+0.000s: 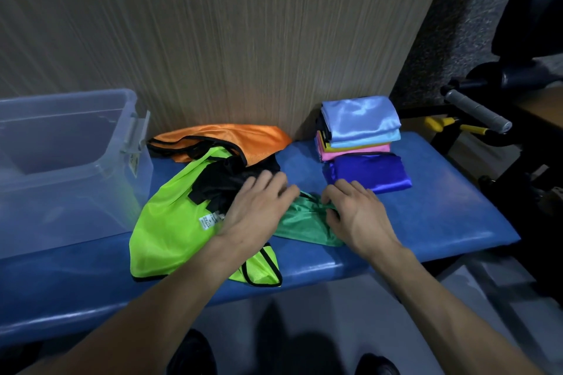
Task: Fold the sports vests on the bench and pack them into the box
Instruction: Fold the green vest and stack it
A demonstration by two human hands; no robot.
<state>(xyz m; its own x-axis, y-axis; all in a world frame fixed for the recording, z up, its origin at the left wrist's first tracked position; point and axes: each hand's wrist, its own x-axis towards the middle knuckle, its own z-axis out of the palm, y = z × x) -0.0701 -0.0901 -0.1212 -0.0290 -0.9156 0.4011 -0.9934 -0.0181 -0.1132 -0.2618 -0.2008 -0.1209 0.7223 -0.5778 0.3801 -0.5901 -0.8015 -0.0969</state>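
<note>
A crumpled dark green vest (pixel 304 221) lies on the blue bench (pixel 426 207) between my hands. My left hand (pixel 259 207) rests flat with fingers spread across its left side and a black vest (pixel 227 181). My right hand (pixel 355 210) has its fingers curled into the green fabric's right end. A neon yellow-green vest (pixel 173 228) with black trim lies to the left, and an orange vest (pixel 231 138) sits behind it by the wall. Folded vests are stacked at the back right, light blue (pixel 361 117) on top, pink (pixel 350 152) below, a royal blue one (pixel 370 172) in front.
A clear plastic box (pixel 70 161) stands open on the bench's left end. A wood-grain wall (pixel 243 39) backs the bench. Black gym equipment with a grey handle (pixel 476 114) stands at the right. My shoes show on the floor below.
</note>
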